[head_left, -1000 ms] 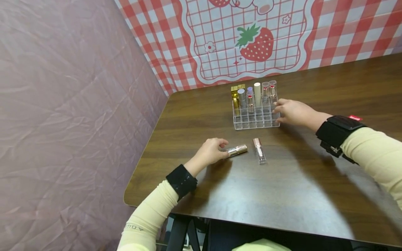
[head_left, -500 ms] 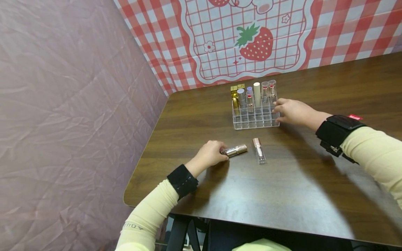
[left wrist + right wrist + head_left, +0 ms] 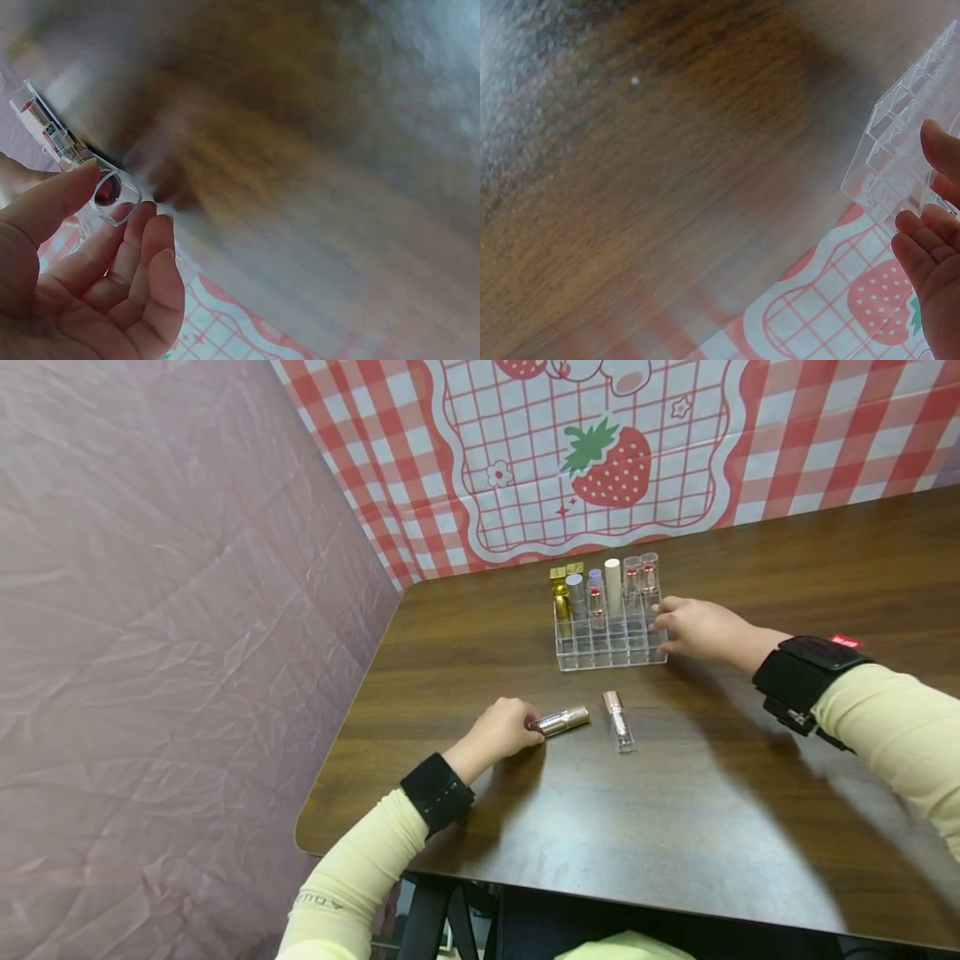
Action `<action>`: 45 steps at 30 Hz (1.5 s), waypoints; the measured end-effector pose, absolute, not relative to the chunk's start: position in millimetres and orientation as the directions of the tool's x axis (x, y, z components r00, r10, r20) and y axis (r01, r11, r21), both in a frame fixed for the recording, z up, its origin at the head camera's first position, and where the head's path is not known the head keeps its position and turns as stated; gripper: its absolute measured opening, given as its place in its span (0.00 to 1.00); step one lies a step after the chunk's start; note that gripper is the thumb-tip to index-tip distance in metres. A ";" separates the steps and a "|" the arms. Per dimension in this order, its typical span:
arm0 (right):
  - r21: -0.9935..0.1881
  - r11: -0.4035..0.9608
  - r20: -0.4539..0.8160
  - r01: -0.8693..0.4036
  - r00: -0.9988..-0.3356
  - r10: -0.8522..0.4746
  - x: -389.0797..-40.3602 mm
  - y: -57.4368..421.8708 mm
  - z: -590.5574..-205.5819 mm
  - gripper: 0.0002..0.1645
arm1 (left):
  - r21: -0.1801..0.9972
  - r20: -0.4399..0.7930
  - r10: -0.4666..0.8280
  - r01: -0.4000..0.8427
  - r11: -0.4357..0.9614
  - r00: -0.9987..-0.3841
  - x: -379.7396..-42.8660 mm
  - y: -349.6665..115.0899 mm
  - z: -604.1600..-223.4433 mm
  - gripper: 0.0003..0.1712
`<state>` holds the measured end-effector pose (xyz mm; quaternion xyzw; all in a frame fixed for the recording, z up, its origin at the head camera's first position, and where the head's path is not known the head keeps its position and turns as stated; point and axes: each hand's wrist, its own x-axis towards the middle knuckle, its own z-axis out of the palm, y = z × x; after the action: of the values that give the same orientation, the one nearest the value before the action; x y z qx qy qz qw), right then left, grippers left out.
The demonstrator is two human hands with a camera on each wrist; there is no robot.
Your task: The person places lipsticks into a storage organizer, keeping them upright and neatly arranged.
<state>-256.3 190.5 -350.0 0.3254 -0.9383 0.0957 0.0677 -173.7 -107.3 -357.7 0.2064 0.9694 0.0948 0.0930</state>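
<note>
My left hand (image 3: 501, 728) pinches the clear end of a lipstick (image 3: 564, 720) between thumb and fingers, low over the table. In the left wrist view the clear square end of this lipstick (image 3: 109, 187) faces the camera, with a dark red round inside. A second lipstick (image 3: 618, 722), with a rose-gold end and a clear end, lies to its right. My right hand (image 3: 701, 628) holds the right side of a clear lipstick organizer (image 3: 609, 657). Thumb and fingers lie about the edge of the organizer (image 3: 885, 142) in the right wrist view.
Several lipsticks stand in the organizer's back rows, among them a gold one (image 3: 562, 602), a cream tube (image 3: 613, 585) and clear-capped ones (image 3: 648, 575). Behind the wooden table (image 3: 465, 643) hangs a red checked strawberry cloth (image 3: 517, 518). A pinkish cloth (image 3: 187, 652) hangs at the left.
My left fingers have closed on the end of the lipstick, and the hand has dropped slightly. My right hand stays at the organizer.
</note>
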 end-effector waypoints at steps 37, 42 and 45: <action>-0.132 0.770 0.200 -0.624 -0.778 -0.596 -253.3 191.1 -349.2 0.18 | 0.363 0.001 0.414 0.386 0.848 -0.910 -200.2 -95.3 -297.4 0.10; -0.138 0.774 0.192 -0.618 -0.783 -0.591 -252.7 190.8 -349.1 0.19 | 0.356 0.020 0.410 0.390 0.849 -0.912 -207.1 -87.9 -285.5 0.11; -0.140 0.777 0.191 -0.613 -0.787 -0.587 -252.0 190.6 -349.0 0.19 | 0.344 0.028 0.407 0.391 0.854 -0.913 -211.6 -81.5 -279.0 0.12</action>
<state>-252.0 190.6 -349.0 0.3192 -0.9402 0.0976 0.0683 -211.6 -81.5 -279.0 0.2073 0.9624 0.1738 0.0227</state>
